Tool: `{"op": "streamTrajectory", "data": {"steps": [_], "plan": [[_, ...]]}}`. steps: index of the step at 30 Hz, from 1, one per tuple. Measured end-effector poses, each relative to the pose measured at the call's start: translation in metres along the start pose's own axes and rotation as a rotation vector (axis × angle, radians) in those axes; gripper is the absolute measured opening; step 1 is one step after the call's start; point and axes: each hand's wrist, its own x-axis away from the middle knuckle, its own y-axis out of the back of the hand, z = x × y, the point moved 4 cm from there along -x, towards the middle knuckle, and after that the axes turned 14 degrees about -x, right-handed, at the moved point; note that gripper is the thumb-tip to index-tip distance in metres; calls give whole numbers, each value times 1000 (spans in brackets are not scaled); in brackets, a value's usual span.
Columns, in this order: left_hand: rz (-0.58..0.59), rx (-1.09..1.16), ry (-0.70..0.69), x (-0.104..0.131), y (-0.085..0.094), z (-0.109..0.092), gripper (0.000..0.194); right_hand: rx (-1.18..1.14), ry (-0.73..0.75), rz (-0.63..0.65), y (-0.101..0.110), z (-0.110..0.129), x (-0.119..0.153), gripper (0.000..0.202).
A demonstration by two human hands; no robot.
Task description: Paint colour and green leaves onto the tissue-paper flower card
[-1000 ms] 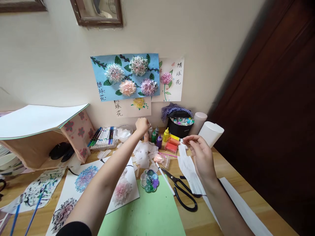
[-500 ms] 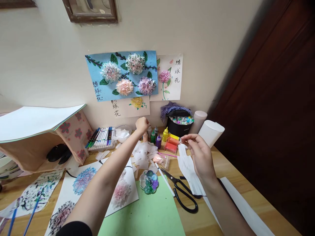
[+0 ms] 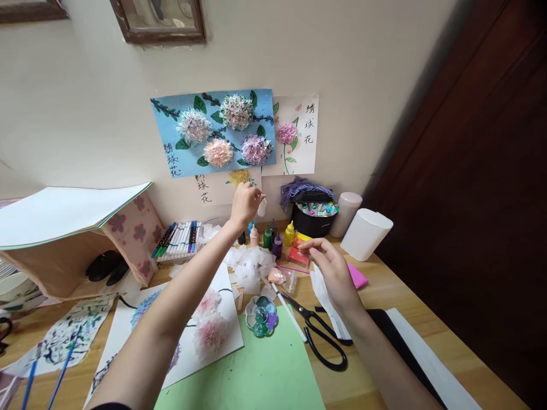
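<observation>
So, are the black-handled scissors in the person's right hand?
No, the scissors lie on the wooden table, with the right hand apart from their handles.

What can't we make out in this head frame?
Head view: what the pale item at the left hand is; blurred, the hand covers its top.
Head view: whether the right hand pinches anything; too small.
Head view: part of the blue flower; left forearm hides it.
Head view: framed picture's upper part; top edge cuts it.
</observation>
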Motion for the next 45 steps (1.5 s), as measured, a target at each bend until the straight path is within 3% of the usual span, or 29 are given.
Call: {"op": "streamTrajectory", "data": {"steps": [3, 5, 8, 12, 15, 18, 20, 25, 29, 33, 40, 45], "plan": [[-327, 100, -152, 12, 52, -15, 14, -133, -151, 35, -8, -11, 3, 20], [-438, 168, -212, 30, 80, -27, 12, -275, -333, 86, -17, -19, 8, 29], [-438, 273, -310, 67, 105, -46, 12, -469, -538, 142, -29, -26, 15, 45], [-373, 367, -364, 118, 113, -59, 7, -674, -540, 29, -31, -28, 16, 34], [-331, 374, -341, 146, 111, -53, 12, -655, -470, -72, -26, -30, 16, 28], [-154, 326, -296, 164, 105, -41, 50, -470, -321, -87, -19, -26, 15, 30], [-13, 329, -215, 173, 101, -32, 66, -272, -231, -15, -18, -21, 15, 29], [318, 586, 57, 198, 69, -20, 45, 128, -242, 335, -33, -25, 29, 23], [517, 991, 183, 214, 37, -27, 39, 264, -271, 408, -40, -43, 42, 21], [533, 1190, 298, 218, 27, -27, 44, 378, -222, 457, -43, -52, 48, 22], [444, 1192, 371, 224, 25, -19, 38, 355, -223, 517, -46, -57, 53, 28], [514, 1205, 365, 234, 12, -17, 42, 400, -229, 497, -46, -61, 55, 21]]}}
